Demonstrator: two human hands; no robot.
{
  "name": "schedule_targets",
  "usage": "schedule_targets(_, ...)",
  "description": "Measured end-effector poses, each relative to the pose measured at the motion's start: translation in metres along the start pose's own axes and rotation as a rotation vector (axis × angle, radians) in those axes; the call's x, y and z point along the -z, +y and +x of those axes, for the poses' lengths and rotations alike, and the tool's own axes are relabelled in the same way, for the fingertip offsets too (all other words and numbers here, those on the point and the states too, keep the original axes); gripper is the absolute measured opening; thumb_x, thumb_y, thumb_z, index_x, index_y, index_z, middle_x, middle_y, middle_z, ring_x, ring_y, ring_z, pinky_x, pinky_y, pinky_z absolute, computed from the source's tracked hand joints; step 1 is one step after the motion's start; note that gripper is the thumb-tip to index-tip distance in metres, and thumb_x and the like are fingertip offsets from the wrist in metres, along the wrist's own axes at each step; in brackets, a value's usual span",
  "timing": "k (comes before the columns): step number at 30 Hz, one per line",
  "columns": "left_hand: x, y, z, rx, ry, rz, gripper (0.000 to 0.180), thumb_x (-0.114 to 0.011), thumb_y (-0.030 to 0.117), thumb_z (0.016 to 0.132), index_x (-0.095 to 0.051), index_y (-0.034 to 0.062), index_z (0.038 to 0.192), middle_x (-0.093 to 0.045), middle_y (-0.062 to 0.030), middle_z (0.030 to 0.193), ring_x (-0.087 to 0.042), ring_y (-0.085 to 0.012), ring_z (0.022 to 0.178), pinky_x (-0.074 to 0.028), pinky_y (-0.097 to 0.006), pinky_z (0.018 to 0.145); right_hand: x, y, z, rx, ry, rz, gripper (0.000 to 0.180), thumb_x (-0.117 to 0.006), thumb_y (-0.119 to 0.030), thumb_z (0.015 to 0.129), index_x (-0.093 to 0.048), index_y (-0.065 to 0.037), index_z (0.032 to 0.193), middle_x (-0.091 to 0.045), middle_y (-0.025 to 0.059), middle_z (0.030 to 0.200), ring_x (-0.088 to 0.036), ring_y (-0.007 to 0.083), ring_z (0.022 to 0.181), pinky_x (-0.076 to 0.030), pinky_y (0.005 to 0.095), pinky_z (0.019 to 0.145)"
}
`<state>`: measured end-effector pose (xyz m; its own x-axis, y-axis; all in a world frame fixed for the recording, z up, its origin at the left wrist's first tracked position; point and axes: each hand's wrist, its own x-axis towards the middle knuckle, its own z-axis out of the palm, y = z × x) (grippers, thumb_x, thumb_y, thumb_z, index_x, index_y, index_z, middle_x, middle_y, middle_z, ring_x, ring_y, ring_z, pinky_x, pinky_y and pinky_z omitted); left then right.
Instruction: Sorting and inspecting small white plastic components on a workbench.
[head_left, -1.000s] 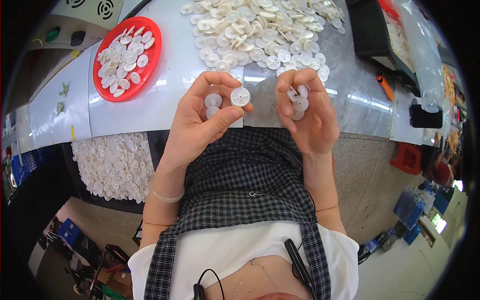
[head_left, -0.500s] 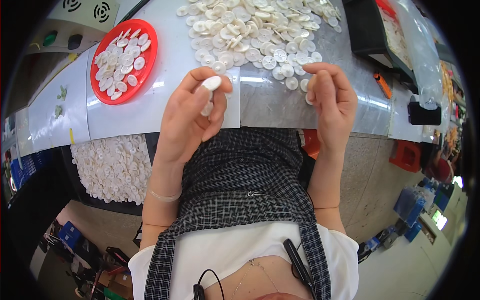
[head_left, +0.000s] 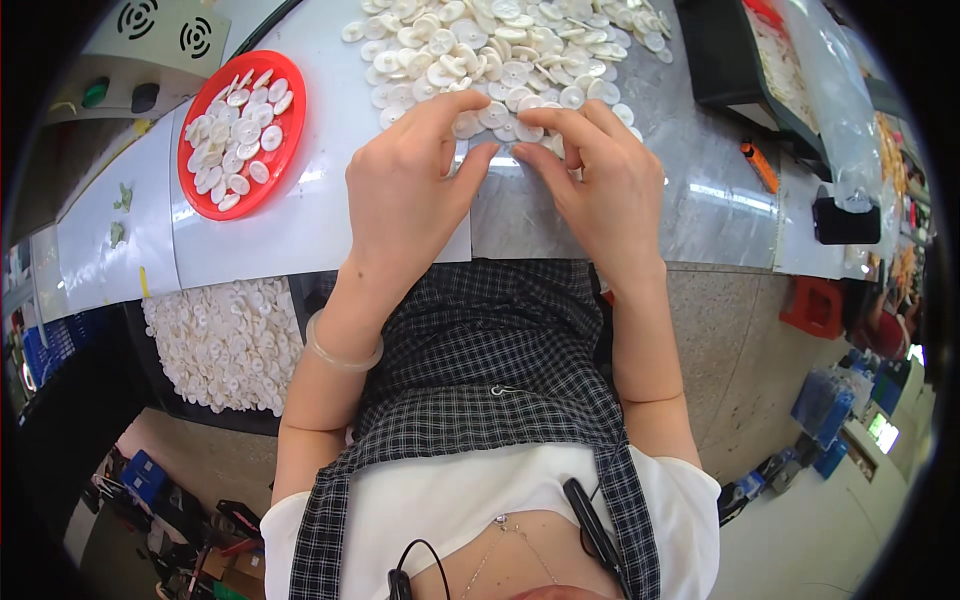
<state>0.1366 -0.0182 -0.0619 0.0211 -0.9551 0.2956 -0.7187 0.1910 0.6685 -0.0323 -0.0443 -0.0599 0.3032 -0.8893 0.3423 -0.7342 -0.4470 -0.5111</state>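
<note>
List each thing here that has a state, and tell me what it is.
Left hand, thumb and forefinger apart, palm hidden
Right hand, thumb and forefinger apart, palm hidden
White discs, loosely heaped on the table
Red plate, partly covered with discs
Black bin, full of white pieces
Black box, open-topped, holding pale pieces
Orange tool, lying down
Phone, lying down, dark

The person's left forearm point(head_left: 322, 385) slants forward and inward, while the right forearm point(head_left: 648, 345) runs straighter ahead. The left hand point(head_left: 405, 195) and right hand point(head_left: 615, 195) face each other, close but apart, backs largely upward. On each, thumb and index finger bend toward one another with their tips separated; the other left fingers are hidden.
</note>
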Motion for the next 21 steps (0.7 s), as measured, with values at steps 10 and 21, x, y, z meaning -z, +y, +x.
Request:
schedule_targets(10,0.003,0.006,0.000,-0.018,-0.065,-0.065,0.027,-0.071,0.014,0.078,-0.065,0.0083,0.104,-0.052,-0.0033,0.062,-0.045,-0.0128,0.048,-0.037,-0.027,0.046,-0.004,0.007,0.004,0.128,0.121,0.044,0.018,-0.078,-0.012,0.069,-0.073,-0.013,0.086,-0.048,0.0006,0.066,-0.047,0.0117,0.055,-0.039,0.0265,0.048)
schedule_targets(21,0.018,-0.003,-0.028,0.310,-0.425,-1.275,0.029,-0.057,0.019,0.096,-0.061,0.0023,0.118,-0.050,0.0062,0.074,-0.040,0.0004,0.062,-0.029,-0.015,0.052,0.012,-0.012,-0.010,0.407,0.257,0.376,0.028,-0.083,-0.008,0.059,-0.074,-0.011,0.085,-0.049,-0.0024,0.067,-0.045,0.0092,0.058,-0.033,0.0226,0.046)
